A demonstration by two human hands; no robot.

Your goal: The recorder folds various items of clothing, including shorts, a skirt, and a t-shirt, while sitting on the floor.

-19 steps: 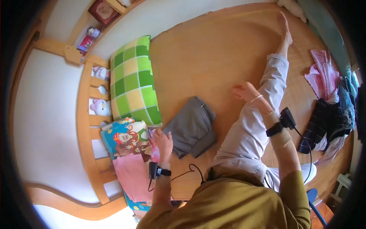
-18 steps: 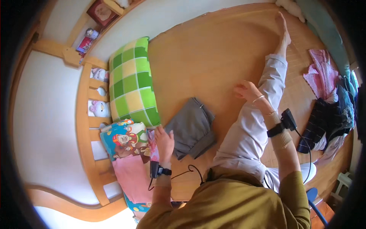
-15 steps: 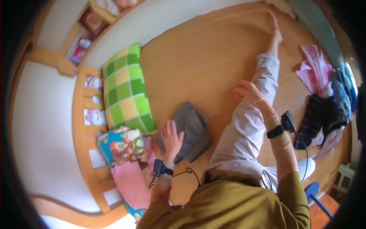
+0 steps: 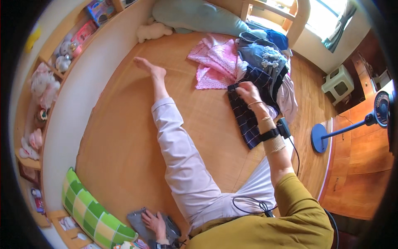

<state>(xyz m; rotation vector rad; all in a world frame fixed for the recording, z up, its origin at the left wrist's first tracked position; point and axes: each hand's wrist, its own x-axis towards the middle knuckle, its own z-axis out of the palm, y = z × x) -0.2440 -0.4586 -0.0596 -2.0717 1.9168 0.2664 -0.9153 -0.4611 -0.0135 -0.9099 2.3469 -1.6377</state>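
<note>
My left hand lies flat with fingers spread on a folded grey garment, near the lower edge of the view. My right hand reaches out to a heap of clothes, its fingers curled at the upper edge of a dark checked garment. The fingertips are partly hidden there, and the cloth around them seems pinched. Next to that hand lie a pink patterned cloth and a blue denim piece with pale trim. A pale pink garment hangs at the heap's right side.
A green checked pillow leans at the lower left. My outstretched leg crosses the tan mat. Plush toys lie at the far end. On the floor to the right stand a blue fan and a pale stool.
The view has swung to the right. My right hand has gone from above my knee to the dark checked garment in the heap. My left hand remains at the grey garment.
</note>
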